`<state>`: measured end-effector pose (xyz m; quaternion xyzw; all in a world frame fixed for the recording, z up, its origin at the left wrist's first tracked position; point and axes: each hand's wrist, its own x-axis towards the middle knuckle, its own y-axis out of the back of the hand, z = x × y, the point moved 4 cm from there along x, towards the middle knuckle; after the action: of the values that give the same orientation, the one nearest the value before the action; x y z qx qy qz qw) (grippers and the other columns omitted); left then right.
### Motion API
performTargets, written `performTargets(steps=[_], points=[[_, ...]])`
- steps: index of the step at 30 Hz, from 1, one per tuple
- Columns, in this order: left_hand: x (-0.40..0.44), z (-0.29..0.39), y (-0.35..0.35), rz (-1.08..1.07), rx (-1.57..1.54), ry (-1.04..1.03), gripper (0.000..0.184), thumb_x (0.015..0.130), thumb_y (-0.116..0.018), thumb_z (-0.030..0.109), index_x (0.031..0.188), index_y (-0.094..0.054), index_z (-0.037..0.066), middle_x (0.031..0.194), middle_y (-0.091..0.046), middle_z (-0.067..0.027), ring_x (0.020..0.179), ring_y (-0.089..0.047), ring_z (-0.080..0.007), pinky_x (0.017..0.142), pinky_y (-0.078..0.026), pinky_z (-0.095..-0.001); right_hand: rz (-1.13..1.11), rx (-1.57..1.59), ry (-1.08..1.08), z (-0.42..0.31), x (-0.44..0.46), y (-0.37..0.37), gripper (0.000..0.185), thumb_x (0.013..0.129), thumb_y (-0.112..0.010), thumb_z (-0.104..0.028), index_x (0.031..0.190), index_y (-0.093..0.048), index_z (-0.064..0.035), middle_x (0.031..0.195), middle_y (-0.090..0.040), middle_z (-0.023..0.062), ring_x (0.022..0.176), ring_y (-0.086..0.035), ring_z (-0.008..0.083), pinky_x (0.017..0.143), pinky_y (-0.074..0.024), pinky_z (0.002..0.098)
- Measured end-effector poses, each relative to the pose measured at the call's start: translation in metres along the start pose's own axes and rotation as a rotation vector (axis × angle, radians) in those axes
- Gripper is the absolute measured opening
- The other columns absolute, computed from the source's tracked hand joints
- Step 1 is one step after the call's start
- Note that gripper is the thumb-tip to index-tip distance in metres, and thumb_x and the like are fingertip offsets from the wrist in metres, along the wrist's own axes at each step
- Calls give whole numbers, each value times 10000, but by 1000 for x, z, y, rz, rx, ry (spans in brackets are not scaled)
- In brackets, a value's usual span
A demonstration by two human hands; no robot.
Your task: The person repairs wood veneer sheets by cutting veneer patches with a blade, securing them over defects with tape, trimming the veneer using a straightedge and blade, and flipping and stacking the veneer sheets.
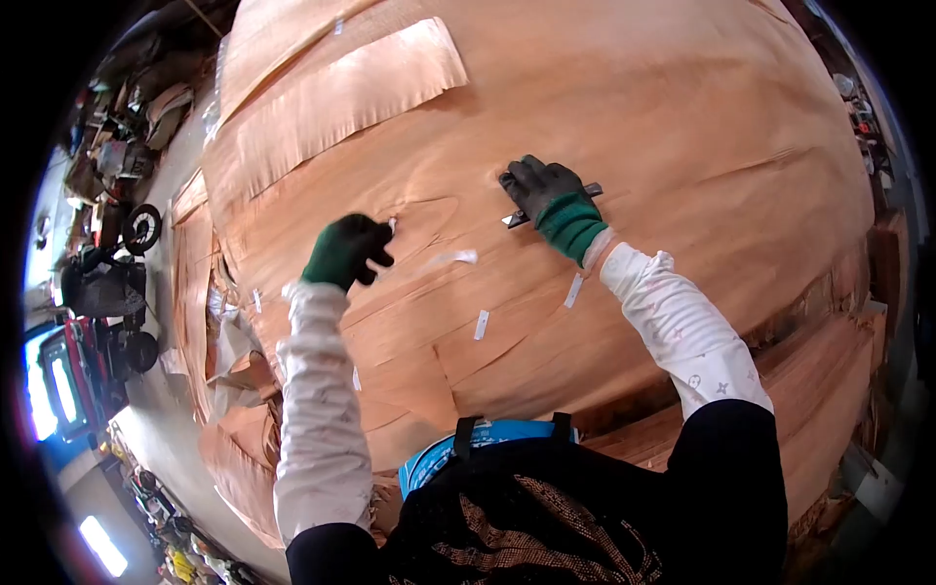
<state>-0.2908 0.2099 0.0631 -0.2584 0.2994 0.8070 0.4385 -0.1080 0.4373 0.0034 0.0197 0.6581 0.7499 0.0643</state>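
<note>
A broad sheet of thin reddish-brown wood veneer (673, 127) lies in front of me. My left hand (348, 250), in a green and black glove, is closed at the left over the sheet, with a small white strip of tape (392, 224) at its fingertips. My right hand (552, 200), gloved alike, rests on the veneer with its fingers bent. A dark cutter knife (517, 220) crosses beneath that palm, its pale blade end pointing left; the fingers' hold on it is partly hidden. Between the hands a whitish tape strip (458, 256) lies on the sheet.
More short white tape strips (481, 325) stick to the veneer nearer me. A loose veneer piece (341, 102) lies at the upper left. Torn veneer scraps (234, 380) hang at the left edge. A motorbike (117, 283) stands on the floor beyond. A blue pouch (517, 430) is at my waist.
</note>
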Motion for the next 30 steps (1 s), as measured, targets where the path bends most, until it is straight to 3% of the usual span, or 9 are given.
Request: performTargets(steps=[5, 9, 12, 14, 19, 23, 26, 28, 30], points=[[-69, -42, -20, -47, -302, 77, 252, 878, -604, 190, 1063, -607, 18, 716, -669, -92, 433, -510, -107, 391, -375, -220, -186, 51, 28, 4, 8, 13, 475, 866, -548, -149, 1338, -493, -124, 1379, -458, 68, 1260, -438, 220, 981, -423, 316], [-68, -37, -54, -6, -575, -74, 273, 903, -593, 178, 1130, -591, 26, 754, -671, -106, 420, -476, -98, 377, -345, -223, 175, 546, -171, -11, 1, 49, 525, 765, -473, 161, 1220, -589, -76, 1356, -478, 133, 1060, -599, 248, 872, -532, 335], [-27, -54, -75, 28, -668, 13, 310, 922, -601, 190, 1209, -572, 76, 748, -659, -118, 461, -518, -137, 375, -362, -248, 356, 1300, -199, -47, 2, 10, 510, 698, -580, 101, 1163, -624, -103, 1338, -526, 99, 1142, -565, 272, 890, -503, 342], [-2, -81, -87, 91, -692, 64, 364, 929, -597, 225, 1275, -547, 125, 757, -654, -103, 464, -541, -146, 395, -385, -247, 226, 702, -150, -74, -4, 49, 502, 736, -620, 13, 1227, -583, -86, 1325, -531, 104, 1166, -551, 258, 890, -495, 364], [0, -83, -87, 81, -662, 34, 373, 904, -611, 182, 1259, -540, 91, 743, -644, -110, 490, -596, -187, 380, -413, -301, 271, 273, 152, -121, -2, 25, 447, 790, -615, -154, 1235, -577, -144, 1297, -536, 79, 1209, -498, 250, 907, -460, 393], [-36, -63, -84, 251, -280, 0, 329, 829, -652, 185, 1137, -601, 80, 733, -659, -111, 523, -612, -223, 459, -474, -361, 218, 180, 193, -130, 0, 17, 410, 822, -573, -220, 1225, -566, -142, 1288, -531, 92, 1240, -456, 247, 919, -430, 397], [-8, -95, -56, 378, 624, -562, 183, 829, -639, 223, 951, -622, 87, 722, -660, -110, 549, -631, -239, 491, -488, -371, 141, 127, 197, -134, 2, 11, 404, 858, -521, -237, 1245, -536, -122, 1324, -501, 129, 1270, -418, 280, 928, -410, 416], [-11, -89, -12, 582, 828, -561, 183, 845, -626, 265, 825, -583, 88, 699, -646, -118, 511, -611, -245, 473, -471, -373, 64, 104, 200, -136, 4, 10, 391, 876, -503, -237, 1248, -522, -119, 1339, -487, 131, 1274, -417, 275, 931, -408, 420], [-55, -61, 28, 259, 211, -144, 162, 863, -614, 230, 888, -617, 70, 728, -669, -105, 494, -602, -209, 445, -446, -362, 29, 35, 209, -137, 5, 9, 405, 887, -493, -244, 1274, -505, -126, 1357, -474, 126, 1280, -412, 274, 947, -401, 421]])
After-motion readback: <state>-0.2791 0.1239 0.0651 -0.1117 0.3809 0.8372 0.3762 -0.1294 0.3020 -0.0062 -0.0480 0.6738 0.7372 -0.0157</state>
